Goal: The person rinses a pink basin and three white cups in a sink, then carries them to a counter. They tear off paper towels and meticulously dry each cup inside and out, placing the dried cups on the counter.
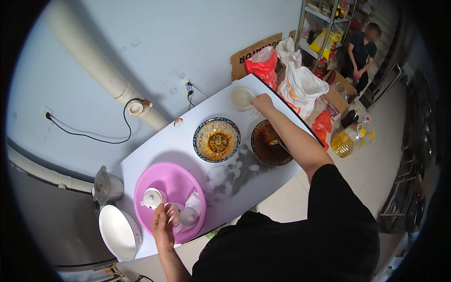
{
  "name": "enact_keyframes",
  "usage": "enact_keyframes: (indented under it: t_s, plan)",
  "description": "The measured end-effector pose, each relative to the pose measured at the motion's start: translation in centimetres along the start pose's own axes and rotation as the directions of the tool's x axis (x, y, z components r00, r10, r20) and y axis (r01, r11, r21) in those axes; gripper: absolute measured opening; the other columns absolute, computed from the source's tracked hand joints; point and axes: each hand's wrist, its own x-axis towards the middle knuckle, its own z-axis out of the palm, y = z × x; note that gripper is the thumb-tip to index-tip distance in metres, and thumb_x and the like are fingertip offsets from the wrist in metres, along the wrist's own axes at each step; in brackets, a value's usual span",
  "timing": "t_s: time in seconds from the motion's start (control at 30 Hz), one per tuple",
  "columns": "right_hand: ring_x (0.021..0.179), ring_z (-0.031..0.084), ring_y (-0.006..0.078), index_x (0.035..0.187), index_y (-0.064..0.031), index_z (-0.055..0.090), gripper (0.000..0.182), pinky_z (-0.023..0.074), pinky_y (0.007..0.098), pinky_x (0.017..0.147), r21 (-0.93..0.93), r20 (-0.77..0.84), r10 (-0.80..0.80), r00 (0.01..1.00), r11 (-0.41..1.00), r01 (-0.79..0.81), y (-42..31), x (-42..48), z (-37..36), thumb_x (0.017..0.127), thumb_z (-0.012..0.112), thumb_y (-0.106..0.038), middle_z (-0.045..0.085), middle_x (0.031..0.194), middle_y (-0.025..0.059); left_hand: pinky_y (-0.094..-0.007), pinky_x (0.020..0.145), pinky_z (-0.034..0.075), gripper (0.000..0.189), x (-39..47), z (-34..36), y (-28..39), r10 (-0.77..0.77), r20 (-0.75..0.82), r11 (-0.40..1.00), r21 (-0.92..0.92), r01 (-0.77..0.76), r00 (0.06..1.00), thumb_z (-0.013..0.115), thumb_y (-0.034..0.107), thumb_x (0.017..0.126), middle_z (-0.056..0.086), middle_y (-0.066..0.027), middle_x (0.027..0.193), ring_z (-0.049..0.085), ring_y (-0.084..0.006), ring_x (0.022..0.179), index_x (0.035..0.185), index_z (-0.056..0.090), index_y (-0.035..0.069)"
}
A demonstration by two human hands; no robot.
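Note:
My right hand (262, 105) reaches to the far end of the white table (225, 176). Its fingers are closed at the rim of a round translucent bowl (242, 98). Below that forearm sits a patterned bowl of dark red-brown sauce (266, 146), with a spoon (275, 142) in it. Left of it is a blue-rimmed bowl of pale food with orange oil (210, 138). Over the near edge of a pink plastic basin (169, 168), my left hand (164, 225) is raised with fingers apart, holding nothing. White lidded jars (153, 199) lie in the basin, partly hidden by those fingers.
A white enamel basin (117, 232) and a lidded metal pot (109, 187) stand at the table's left end. Plastic bags (299, 90) and oil bottles (342, 142) crowd the floor at right. A person (363, 53) sits beside a metal shelf rack (327, 31).

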Motion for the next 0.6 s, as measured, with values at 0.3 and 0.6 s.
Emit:
enact_keyframes:
  t_s: [0.3, 0.6]
  plan:
    - [0.083, 0.067, 0.0326, 0.09, 0.01, 0.067, 0.035, 0.0513, 0.0392, 0.071, -0.025, -0.156, 0.284, 0.946, 0.956, -0.292, 6.7, 5.8, 3.9, 0.064, 0.066, -0.014, 0.067, 0.09, 0.0247, -0.0324, 0.078, 0.052, 0.038, -4.2, -5.6, -1.7, 0.025, -0.263, 0.999, 0.054, -0.011, 0.965, 0.06, 0.022, 0.092, 0.06, -0.0127, 0.119, 0.06, -0.022, 0.101, 0.124, 0.053, 0.003]
    - [0.075, 0.064, 0.0256, 0.104, 0.0022, 0.059, 0.034, 0.0511, 0.0382, 0.06, 0.288, 0.281, 0.261, 0.923, 0.895, -0.341, 15.0, 13.2, 2.1, 0.086, 0.063, -0.027, 0.064, 0.096, 0.0144, -0.0319, 0.083, 0.051, 0.031, -1.8, -6.3, -1.4, 0.048, -0.178, 0.979, 0.203, -0.011, 0.983, 0.055, 0.016, 0.094, 0.061, -0.0093, 0.116, 0.059, -0.0203, 0.104, 0.121, 0.056, 0.002]
